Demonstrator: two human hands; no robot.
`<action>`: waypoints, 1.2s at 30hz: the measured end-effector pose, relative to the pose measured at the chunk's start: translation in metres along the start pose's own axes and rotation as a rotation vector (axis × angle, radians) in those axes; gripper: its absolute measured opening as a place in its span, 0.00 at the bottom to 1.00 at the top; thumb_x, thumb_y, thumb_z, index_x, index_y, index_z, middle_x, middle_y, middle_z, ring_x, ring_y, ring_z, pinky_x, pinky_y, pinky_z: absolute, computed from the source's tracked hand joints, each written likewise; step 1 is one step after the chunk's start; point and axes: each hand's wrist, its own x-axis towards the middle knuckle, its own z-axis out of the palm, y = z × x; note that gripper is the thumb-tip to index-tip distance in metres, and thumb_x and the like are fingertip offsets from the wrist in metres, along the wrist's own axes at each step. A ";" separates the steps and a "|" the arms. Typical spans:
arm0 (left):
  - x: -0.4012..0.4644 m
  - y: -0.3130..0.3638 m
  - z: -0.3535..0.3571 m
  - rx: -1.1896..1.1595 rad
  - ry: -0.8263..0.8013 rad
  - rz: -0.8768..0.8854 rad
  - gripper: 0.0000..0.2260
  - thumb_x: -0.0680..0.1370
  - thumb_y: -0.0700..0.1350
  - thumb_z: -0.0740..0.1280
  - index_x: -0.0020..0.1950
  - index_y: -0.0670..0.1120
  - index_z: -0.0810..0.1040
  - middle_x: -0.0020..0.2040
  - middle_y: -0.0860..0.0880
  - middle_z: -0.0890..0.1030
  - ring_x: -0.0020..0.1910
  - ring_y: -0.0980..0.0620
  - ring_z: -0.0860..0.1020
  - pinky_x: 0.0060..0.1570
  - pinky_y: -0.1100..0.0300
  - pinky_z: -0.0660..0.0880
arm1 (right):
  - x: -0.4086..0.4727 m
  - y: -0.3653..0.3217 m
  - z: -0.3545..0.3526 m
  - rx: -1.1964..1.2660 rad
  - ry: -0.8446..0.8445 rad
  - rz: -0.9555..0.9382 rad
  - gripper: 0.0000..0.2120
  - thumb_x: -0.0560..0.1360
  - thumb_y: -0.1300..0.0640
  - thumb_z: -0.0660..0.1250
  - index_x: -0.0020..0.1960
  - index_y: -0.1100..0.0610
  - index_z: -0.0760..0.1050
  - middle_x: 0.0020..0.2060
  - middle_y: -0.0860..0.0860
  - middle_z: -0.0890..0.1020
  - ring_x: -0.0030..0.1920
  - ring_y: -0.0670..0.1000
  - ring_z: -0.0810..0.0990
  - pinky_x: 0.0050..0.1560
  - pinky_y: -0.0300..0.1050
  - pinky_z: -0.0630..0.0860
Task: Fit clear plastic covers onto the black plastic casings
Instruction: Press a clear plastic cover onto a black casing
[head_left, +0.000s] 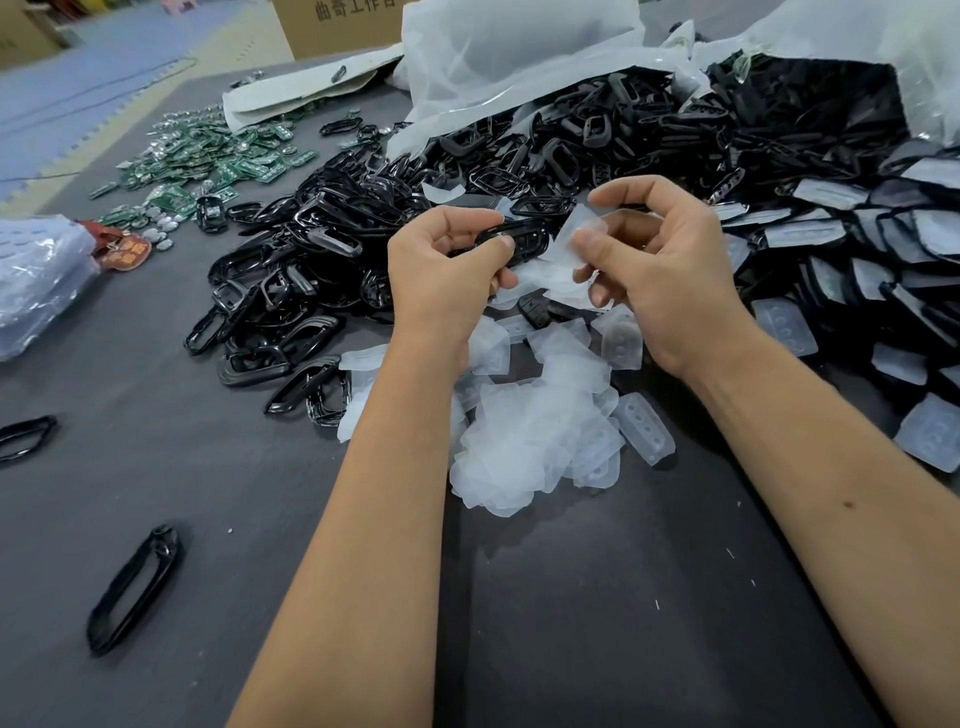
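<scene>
The loose heap of translucent plastic covers (540, 431) lies on the dark grey table mat (156, 467). Behind it and to its left spreads the pile of glossy black plastic casings (311, 270). Farther left of that pile lie green circuit boards (208, 161); right of the covers lie stacked black casings with covers fitted (857, 249).

One head cam, looks fwd and down, close over table (156, 467) w/ both forearms in frame

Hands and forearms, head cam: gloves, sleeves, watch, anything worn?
Nothing worn. The left hand and right hand are bare, no gloves, no rings visible. Both forearms are bare to the frame's bottom edge: no sleeves, watch or wristband. Short nails.
</scene>
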 end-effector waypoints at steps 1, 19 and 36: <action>0.000 0.000 0.000 -0.001 -0.012 -0.002 0.08 0.73 0.30 0.73 0.47 0.42 0.83 0.37 0.47 0.82 0.26 0.52 0.79 0.31 0.62 0.75 | 0.000 0.000 0.001 -0.004 -0.002 -0.005 0.13 0.77 0.69 0.73 0.59 0.61 0.76 0.38 0.53 0.81 0.36 0.52 0.84 0.31 0.41 0.77; -0.004 0.003 0.002 -0.010 -0.075 -0.036 0.11 0.74 0.28 0.70 0.47 0.43 0.83 0.39 0.43 0.82 0.28 0.51 0.81 0.29 0.65 0.73 | -0.004 -0.006 0.005 -0.032 0.000 -0.034 0.03 0.79 0.65 0.72 0.50 0.61 0.78 0.44 0.58 0.85 0.43 0.54 0.87 0.38 0.45 0.82; -0.006 0.004 0.003 0.002 -0.075 -0.043 0.12 0.74 0.28 0.68 0.49 0.43 0.83 0.41 0.44 0.81 0.28 0.51 0.81 0.30 0.65 0.74 | 0.000 0.001 0.005 -0.094 0.019 -0.050 0.03 0.76 0.67 0.74 0.49 0.65 0.82 0.36 0.57 0.84 0.34 0.51 0.82 0.33 0.41 0.76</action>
